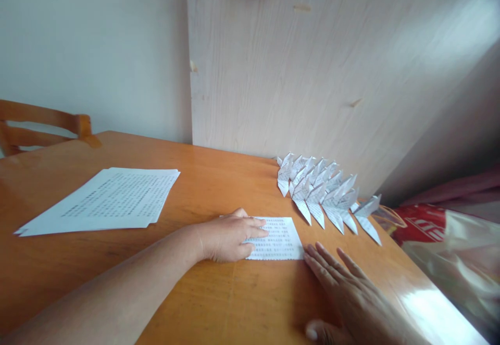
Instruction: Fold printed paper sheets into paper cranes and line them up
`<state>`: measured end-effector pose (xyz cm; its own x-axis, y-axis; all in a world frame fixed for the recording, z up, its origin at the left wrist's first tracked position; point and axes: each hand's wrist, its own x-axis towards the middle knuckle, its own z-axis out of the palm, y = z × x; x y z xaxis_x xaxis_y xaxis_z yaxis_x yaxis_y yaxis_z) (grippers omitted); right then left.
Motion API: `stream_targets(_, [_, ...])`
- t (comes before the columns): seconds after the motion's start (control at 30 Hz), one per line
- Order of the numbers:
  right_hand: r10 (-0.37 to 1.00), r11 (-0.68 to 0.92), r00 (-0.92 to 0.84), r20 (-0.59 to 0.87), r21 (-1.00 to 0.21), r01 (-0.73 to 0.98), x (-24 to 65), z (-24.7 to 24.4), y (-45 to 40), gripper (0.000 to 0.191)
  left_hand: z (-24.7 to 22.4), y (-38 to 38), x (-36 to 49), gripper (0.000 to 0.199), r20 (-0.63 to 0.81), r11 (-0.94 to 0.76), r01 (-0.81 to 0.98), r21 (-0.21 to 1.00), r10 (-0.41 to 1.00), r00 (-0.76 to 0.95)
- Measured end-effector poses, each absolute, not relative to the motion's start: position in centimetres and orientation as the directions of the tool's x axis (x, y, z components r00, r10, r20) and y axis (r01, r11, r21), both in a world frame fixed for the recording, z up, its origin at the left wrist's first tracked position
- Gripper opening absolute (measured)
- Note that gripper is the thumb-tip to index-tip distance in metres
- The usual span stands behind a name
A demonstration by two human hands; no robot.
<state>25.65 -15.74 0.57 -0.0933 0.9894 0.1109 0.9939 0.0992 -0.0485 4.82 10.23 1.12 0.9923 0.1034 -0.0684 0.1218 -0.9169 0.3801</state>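
A small rectangle of printed paper (279,238) lies flat on the wooden table, its near edge slightly jagged. My left hand (232,235) rests palm down over the paper's left part, fingers stretched out and pointing right. Flat and with fingers extended, my right hand (347,287) is at the paper's near right corner, its fingertips touching or almost touching that edge. Neither hand grips anything. What lies under my left palm is hidden.
Printed sheets (117,199) lie stacked at the left of the table (219,178). Several folded paper pieces (320,188) stand in rows at the back right. A wooden chair (42,118) is at the far left. Red and clear plastic bags (433,230) lie beyond the right edge.
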Motion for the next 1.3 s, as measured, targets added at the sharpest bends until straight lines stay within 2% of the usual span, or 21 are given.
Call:
stream_targets(0.13, [0.991,0.056,-0.055,0.121,-0.006,0.998,26.7,0.1,-16.1,0.085,1.3,10.1,4.8,0.054,-0.075,-0.912,0.132,0.388,0.112,0.991])
stream_targets(0.3, [0.973,-0.019,0.019,0.230,-0.002,1.000,25.7,0.3,-14.8,0.068,1.3,10.0,4.8,0.054,-0.054,-0.913,0.119,0.389,0.107,0.993])
stream_targets(0.4, [0.973,0.041,-0.026,0.229,-0.063,0.997,23.8,1.0,-13.6,0.069,1.3,10.0,4.8,0.053,-0.052,-0.919,0.120,0.375,0.108,0.993])
stream_targets(0.53, [0.980,0.156,-0.137,0.144,-0.129,0.979,21.5,1.0,-12.2,0.073,1.3,9.9,4.8,0.051,-0.036,-0.925,0.117,0.362,0.112,0.993])
stream_targets(0.67, [0.970,0.221,-0.201,0.139,-0.151,0.963,20.6,-0.2,-11.5,0.076,1.7,9.7,4.8,0.052,-0.051,-0.923,0.115,0.367,0.103,0.993])
stream_targets(0.87, [0.957,0.269,-0.251,0.148,-0.124,0.955,20.6,-1.1,-11.5,0.080,2.1,10.3,5.2,0.050,-0.111,-0.898,0.126,0.422,0.087,0.990])
stream_targets(1.0, [0.955,0.262,-0.244,0.171,-0.091,0.961,20.3,-0.6,-11.3,0.076,2.3,10.9,5.4,0.057,-0.157,-0.886,0.136,0.442,0.073,0.985])
stream_targets(1.2, [0.959,0.242,-0.251,0.133,0.077,0.967,18.8,0.0,-9.9,0.068,2.0,10.9,5.4,0.059,-0.159,-0.898,0.133,0.419,0.071,0.985])
stream_targets(1.3, [0.969,0.202,-0.215,0.118,0.117,0.972,18.1,0.3,-9.4,0.067,1.8,10.9,5.4,0.060,-0.136,-0.905,0.112,0.410,0.061,0.989])
